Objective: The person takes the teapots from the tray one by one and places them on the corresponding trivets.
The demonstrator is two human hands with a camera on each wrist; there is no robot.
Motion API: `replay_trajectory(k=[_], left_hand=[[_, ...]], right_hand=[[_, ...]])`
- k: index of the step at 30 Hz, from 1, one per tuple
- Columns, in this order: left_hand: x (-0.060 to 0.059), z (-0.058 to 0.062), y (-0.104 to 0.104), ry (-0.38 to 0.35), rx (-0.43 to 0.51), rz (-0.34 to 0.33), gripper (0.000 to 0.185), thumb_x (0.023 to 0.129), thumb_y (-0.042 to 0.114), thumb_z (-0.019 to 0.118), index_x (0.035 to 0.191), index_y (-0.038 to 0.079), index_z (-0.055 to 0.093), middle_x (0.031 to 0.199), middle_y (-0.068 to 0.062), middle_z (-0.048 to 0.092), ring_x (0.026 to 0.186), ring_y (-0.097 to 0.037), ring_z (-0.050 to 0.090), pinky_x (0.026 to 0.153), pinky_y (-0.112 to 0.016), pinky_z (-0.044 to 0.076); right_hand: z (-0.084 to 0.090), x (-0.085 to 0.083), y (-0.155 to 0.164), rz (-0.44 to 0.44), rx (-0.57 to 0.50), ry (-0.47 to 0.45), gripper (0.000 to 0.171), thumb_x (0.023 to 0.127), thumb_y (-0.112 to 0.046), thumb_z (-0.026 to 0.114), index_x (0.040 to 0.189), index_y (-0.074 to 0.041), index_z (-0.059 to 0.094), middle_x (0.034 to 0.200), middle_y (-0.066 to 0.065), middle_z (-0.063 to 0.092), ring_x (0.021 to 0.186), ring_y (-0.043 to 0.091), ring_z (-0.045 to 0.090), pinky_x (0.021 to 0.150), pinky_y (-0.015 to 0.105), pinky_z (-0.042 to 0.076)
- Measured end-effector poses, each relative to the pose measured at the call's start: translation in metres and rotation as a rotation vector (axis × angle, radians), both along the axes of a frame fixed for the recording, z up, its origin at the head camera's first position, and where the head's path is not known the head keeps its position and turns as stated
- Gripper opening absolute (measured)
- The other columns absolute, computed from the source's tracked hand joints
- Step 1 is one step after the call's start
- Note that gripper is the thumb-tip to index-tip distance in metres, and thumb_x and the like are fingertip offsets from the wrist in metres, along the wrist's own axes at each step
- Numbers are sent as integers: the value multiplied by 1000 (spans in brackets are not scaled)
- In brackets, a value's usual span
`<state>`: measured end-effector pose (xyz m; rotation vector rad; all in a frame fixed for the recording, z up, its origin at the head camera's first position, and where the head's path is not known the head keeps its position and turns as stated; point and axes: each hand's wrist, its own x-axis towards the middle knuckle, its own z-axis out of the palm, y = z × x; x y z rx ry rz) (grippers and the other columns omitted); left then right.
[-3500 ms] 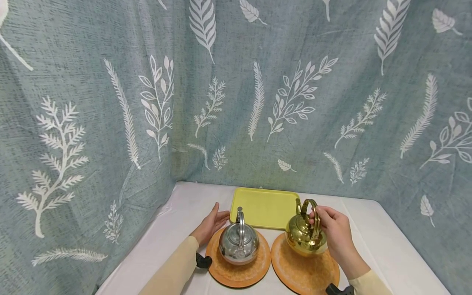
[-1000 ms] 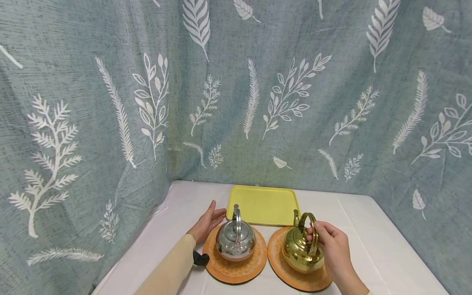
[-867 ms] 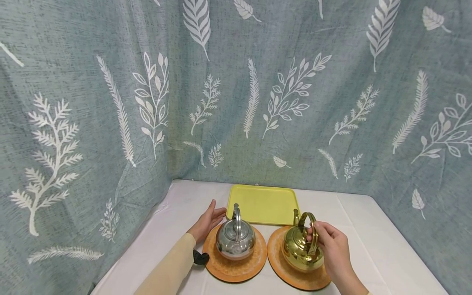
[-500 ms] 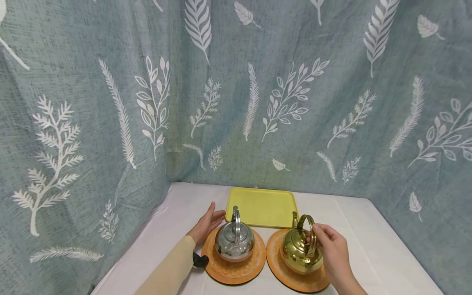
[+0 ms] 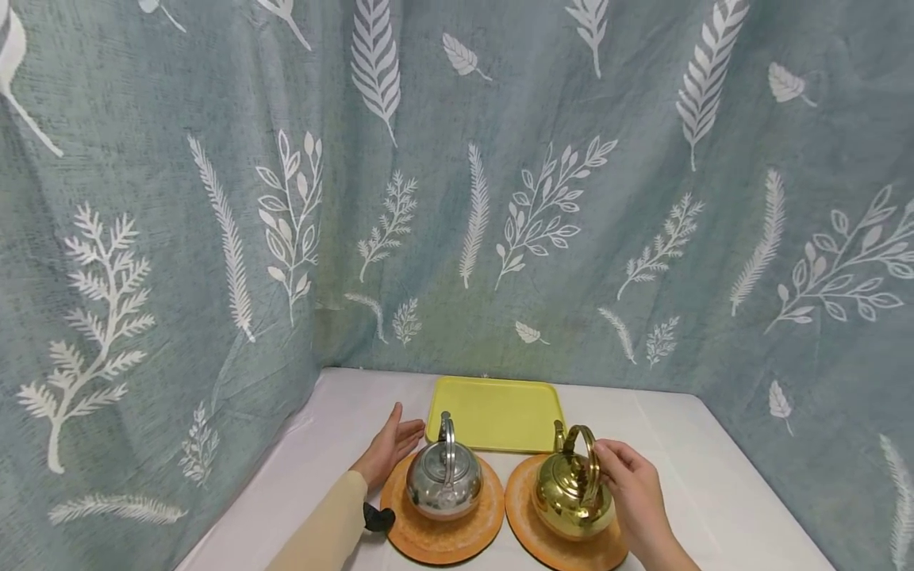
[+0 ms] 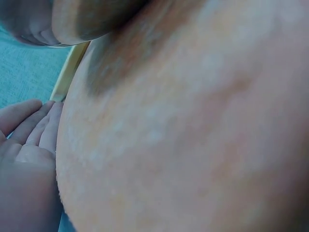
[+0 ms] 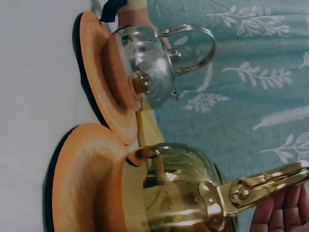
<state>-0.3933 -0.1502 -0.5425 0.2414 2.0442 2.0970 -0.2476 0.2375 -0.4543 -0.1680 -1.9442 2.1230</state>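
The left hand [image 5: 385, 450] lay flat, fingers straight, against the left orange mat [image 5: 428, 539] bearing the silver kettle [image 5: 443, 490]. Rightward, the gold kettle [image 5: 571, 500] sat on its own mat [image 5: 524, 523], the right hand's [image 5: 631, 496] fingers curled round its upright handle [image 5: 587, 460].

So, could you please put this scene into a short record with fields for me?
surface: white table, leaf-print curtain behind
left hand: open, resting at the edge of the left mat
right hand: fingers curled on the gold kettle's handle
gold kettle: on the right mat
silver kettle: on the left mat, handle upright, untouched
tray: yellow, behind the two mats
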Motion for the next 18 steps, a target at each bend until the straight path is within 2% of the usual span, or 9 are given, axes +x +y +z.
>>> replay_trajectory(k=[6,10,13,18], left_hand=[[0,-9,-6,-11,14,9,121,103,86,23,158,-21,36,165,-36,37,154,-49,36,129,-55,32],[1,-10,-5,-6,32,20,122,101,88,25,158,-19,37,164,-35,39,153,-49,38,128,-57,35],[3,-3,-7,0,32,23,118,102,87,26,160,-15,39,165,-33,40,153,-49,39,128,-58,35],[5,22,-9,74,-31,7,106,108,79,24,161,-11,41,167,-30,39,155,-50,35,130,-62,29]], right_hand=[[-5,-5,4,8,14,-34,38,113,-26,66,129,8,67,102,1,69,95,13,66,87,24,61],[-6,-6,10,9,13,-24,41,115,-27,61,133,10,65,104,1,69,96,11,67,87,24,62],[-6,-6,16,9,7,-15,39,116,-27,58,131,8,66,104,1,70,97,11,68,87,24,62],[3,-8,27,17,-14,18,31,116,-24,57,127,3,68,105,-2,71,101,11,70,91,27,63]])
